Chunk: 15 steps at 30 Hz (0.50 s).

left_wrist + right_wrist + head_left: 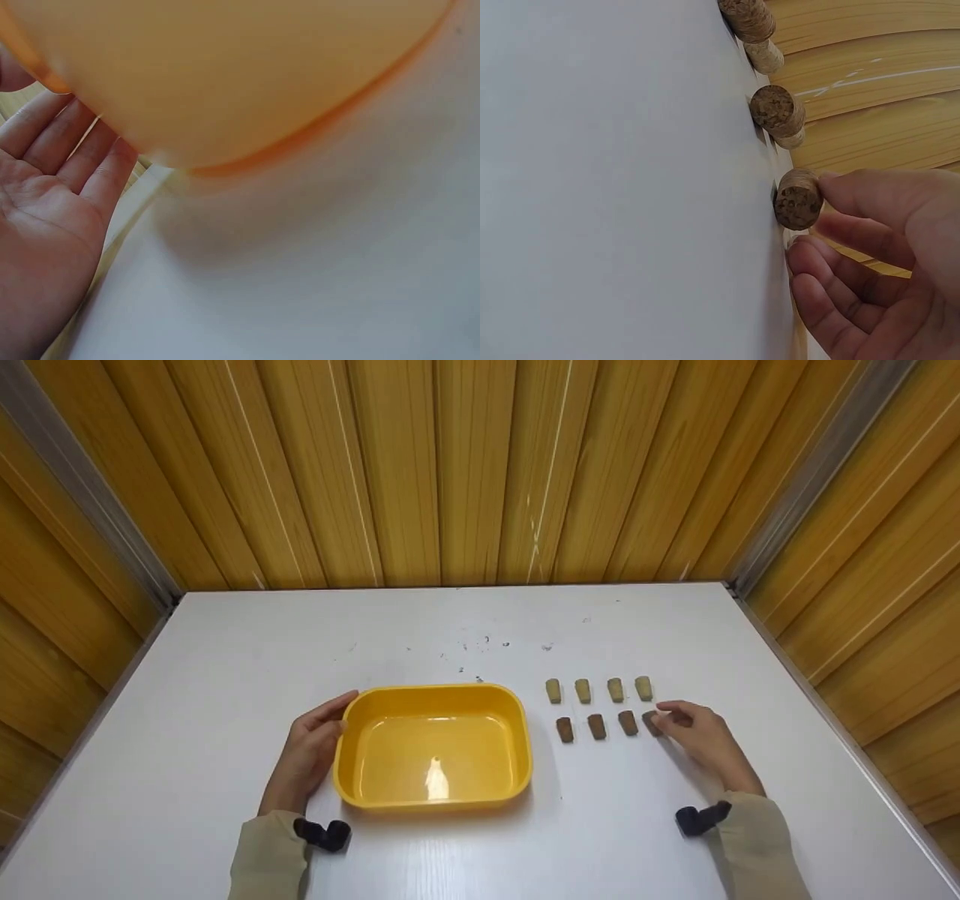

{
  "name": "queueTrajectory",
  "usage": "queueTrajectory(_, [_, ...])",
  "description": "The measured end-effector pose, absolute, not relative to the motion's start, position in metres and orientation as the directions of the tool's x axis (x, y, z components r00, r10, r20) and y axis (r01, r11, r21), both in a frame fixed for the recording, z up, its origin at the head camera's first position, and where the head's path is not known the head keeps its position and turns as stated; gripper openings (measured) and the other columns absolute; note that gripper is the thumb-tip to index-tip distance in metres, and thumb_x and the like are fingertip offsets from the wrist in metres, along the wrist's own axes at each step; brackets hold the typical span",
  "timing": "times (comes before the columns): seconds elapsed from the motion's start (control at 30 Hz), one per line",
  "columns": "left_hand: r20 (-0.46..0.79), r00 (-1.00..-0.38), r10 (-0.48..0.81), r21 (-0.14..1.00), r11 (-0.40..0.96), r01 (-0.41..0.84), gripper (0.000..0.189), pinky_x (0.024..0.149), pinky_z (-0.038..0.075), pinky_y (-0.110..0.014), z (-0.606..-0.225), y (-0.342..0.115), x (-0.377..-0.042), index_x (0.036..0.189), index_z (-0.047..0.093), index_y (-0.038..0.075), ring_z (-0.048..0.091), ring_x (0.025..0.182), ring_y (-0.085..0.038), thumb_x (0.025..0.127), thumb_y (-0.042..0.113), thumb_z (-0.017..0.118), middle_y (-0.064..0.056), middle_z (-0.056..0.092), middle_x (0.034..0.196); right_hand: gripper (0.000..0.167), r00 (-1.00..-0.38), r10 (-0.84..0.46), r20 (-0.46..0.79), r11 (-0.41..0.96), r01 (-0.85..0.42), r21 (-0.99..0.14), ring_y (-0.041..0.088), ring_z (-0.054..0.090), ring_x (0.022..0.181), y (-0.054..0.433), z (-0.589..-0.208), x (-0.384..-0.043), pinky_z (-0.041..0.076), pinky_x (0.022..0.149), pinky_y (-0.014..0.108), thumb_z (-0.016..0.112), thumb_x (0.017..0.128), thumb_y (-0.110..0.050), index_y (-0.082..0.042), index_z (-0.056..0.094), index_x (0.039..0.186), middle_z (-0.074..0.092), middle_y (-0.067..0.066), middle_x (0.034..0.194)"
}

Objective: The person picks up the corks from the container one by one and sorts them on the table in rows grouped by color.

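Observation:
A yellow plastic basin (431, 802) stands on the white table, and nothing lies in it. My left hand (307, 750) rests against its left end near the far corner; in the left wrist view the fingers (52, 139) look fairly straight beside the basin's wall (247, 82). To the right of the basin lie two rows of tapered cork stoppers, light ones (583, 691) farther away and dark brown ones (597, 726) nearer. My right hand (701, 735) pinches the rightmost dark cork (799, 200) between thumb and forefinger, low at the tabletop; the forefinger's contact is partly hidden.
The white table (600, 840) ends at a wood-patterned wall (472, 472) at the back, with similar panels at both sides. Small dark marks (486, 640) dot its surface beyond the basin. Black wrist cameras (328, 835) sit on both sleeves.

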<state>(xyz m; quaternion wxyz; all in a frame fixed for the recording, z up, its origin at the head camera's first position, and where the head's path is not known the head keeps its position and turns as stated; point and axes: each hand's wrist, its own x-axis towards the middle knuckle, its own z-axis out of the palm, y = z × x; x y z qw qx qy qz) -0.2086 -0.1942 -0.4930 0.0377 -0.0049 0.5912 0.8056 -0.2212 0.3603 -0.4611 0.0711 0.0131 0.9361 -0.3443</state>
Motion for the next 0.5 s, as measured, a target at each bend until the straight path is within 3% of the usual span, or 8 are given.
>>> queueTrajectory(0.5, [-0.072,-0.995,0.062,0.955,-0.285,-0.087,0.051,0.101,0.048,-0.024,-0.4897,-0.1946,-0.2079,0.138,0.046,-0.004,0.057,0.121,-0.015,0.087,-0.006,0.045,-0.002,0.061,0.130,0.063,-0.989,-0.012,-0.149,0.753,0.089,-0.652,0.033,0.055,0.113,0.3601,-0.4597,-0.2205,0.046,0.089,0.037,0.053,0.093,-0.049,-0.002,0.052,0.135,0.060,0.021,0.123])
